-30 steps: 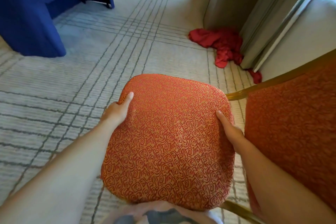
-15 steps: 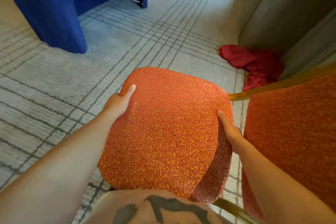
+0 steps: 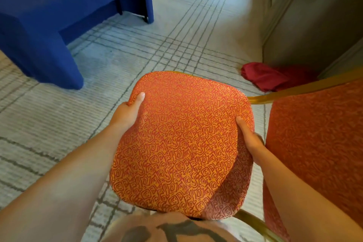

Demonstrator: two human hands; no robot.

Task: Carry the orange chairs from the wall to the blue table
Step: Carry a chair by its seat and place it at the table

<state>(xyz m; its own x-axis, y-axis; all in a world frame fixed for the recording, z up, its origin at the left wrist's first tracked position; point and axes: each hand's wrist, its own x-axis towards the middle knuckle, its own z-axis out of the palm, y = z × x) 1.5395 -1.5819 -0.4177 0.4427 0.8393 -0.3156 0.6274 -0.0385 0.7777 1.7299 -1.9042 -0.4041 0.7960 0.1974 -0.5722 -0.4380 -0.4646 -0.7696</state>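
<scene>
Presently the orange chair occupies frame centre, its patterned seat facing up at the camera. The legs are hidden beneath the seat, so contact with the carpet cannot be confirmed.

The left hand grips the seat's 9 o'clock edge. Its thumb lies on top and the remaining fingers curl under, out of sight. The right hand grips the 3 o'clock edge in the same way, with only the thumb and part of the palm visible.

A gold frame runs from the seat's far right corner along an orange upholstered panel at 3 o'clock. The panel is cut off by the right edge and appears to be the backrest. The person's torso covers the seat's near edge at 6 o'clock.

The blue table stands at 10 o'clock, well apart from the chair. It is draped to the floor and cropped at the top and left. A red cloth lies at 2 o'clock on the carpet, at the foot of the wall, partly hidden behind the frame.
</scene>
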